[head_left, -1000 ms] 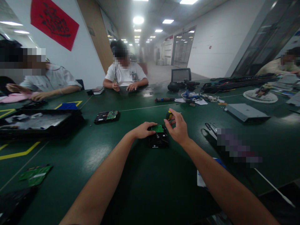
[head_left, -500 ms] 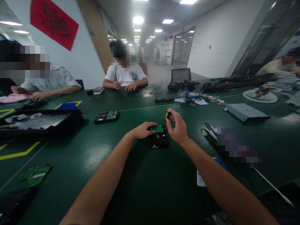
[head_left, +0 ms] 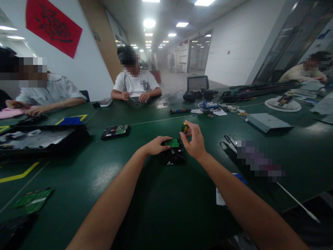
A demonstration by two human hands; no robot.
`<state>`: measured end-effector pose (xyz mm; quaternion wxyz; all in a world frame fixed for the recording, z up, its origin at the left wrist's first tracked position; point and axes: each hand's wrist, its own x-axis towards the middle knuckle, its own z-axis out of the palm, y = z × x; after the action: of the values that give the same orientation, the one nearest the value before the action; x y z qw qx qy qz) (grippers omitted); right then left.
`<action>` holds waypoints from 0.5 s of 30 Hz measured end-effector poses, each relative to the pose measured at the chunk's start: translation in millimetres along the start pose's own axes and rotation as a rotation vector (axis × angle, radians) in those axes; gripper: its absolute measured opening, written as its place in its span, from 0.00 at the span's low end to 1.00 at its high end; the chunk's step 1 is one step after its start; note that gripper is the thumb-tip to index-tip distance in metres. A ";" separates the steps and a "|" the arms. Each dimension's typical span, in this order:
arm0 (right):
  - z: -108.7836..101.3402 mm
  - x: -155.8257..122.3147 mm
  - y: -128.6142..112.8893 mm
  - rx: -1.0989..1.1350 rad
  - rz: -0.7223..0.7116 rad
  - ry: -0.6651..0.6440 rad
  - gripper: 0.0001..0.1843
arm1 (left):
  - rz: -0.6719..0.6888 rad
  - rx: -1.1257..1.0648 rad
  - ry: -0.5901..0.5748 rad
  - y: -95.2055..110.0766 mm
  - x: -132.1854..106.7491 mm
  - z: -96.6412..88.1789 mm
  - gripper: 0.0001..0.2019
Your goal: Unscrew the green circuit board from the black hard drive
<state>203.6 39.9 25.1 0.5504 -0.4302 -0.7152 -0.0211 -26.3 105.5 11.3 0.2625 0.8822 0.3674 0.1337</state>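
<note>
In the middle of the green table lies a black hard drive [head_left: 173, 158] with a green circuit board on its far part. My left hand [head_left: 156, 145] grips the drive's left side, the thumb on top near the board and the fingers along the far edge. A short screwdriver [head_left: 184, 127] with a yellow and black handle stands roughly upright over the drive's far right corner. My right hand [head_left: 194, 139] pinches that handle between thumb and fingers; the shaft and tip are hidden from me.
Another hard drive [head_left: 115, 132] lies to the left, beyond it a black tray-like housing [head_left: 78, 137]. A loose green circuit board [head_left: 35, 200] sits near left. To the right are a grey metal box [head_left: 269, 122] and a white fan grille [head_left: 283, 105]. Co-workers sit around the table.
The whole scene has shifted slightly left as my head turned. The screwdriver handle shows a slightly different side in my right hand. My left hand keeps its hold on the drive.
</note>
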 end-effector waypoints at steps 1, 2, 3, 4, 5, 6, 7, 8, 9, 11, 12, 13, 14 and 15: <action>0.0 0.0 -0.2 0.002 -0.001 -0.004 0.29 | 0.002 -0.002 0.000 -0.4 0.2 0.2 0.29; -0.1 -0.1 -0.3 0.004 -0.002 -0.010 0.29 | 0.006 -0.003 -0.002 -0.7 0.4 0.3 0.29; -0.1 -0.2 -0.4 0.007 -0.004 -0.016 0.28 | 0.009 -0.004 -0.005 -1.0 0.4 0.4 0.29; 0.0 -0.4 -0.4 0.010 -0.005 -0.020 0.28 | 0.010 -0.003 -0.006 -1.2 0.4 0.4 0.29; 0.1 -0.5 -0.2 0.015 -0.004 -0.022 0.28 | 0.009 0.000 -0.006 -1.3 0.2 0.4 0.29; 0.2 -0.7 -0.1 0.019 -0.003 -0.022 0.28 | 0.006 0.004 -0.007 -1.4 0.0 0.3 0.30; 0.3 -0.8 -0.1 0.022 -0.002 -0.019 0.28 | 0.005 0.010 -0.006 -1.3 -0.2 0.3 0.30; 0.3 -0.9 -0.1 0.025 0.000 -0.014 0.28 | 0.006 0.017 -0.005 -1.3 -0.4 0.2 0.30; 0.3 -0.9 -0.3 0.027 0.003 -0.008 0.29 | 0.010 0.022 -0.005 -1.2 -0.5 0.3 0.30; 0.3 -0.8 -1.0 0.023 0.005 0.003 0.29 | 0.013 0.026 -0.006 -0.9 -0.4 0.5 0.29; 0.3 -0.7 -1.3 0.022 0.004 0.007 0.29 | 0.012 0.026 -0.005 -0.8 -0.3 0.6 0.29; 0.3 -0.7 -1.4 0.021 0.002 0.008 0.29 | 0.011 0.025 -0.003 -0.6 -0.3 0.6 0.29; 0.4 -0.8 -1.3 0.022 -0.001 0.006 0.29 | 0.008 0.022 -0.003 -0.3 -0.3 0.7 0.29; 0.6 -1.0 -1.0 0.024 -0.003 0.003 0.29 | 0.005 0.021 -0.001 -0.1 -0.3 0.6 0.29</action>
<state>202.5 39.0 24.5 0.5565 -0.4224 -0.7153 -0.0141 -26.3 105.1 10.8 0.2533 0.8859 0.3662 0.1300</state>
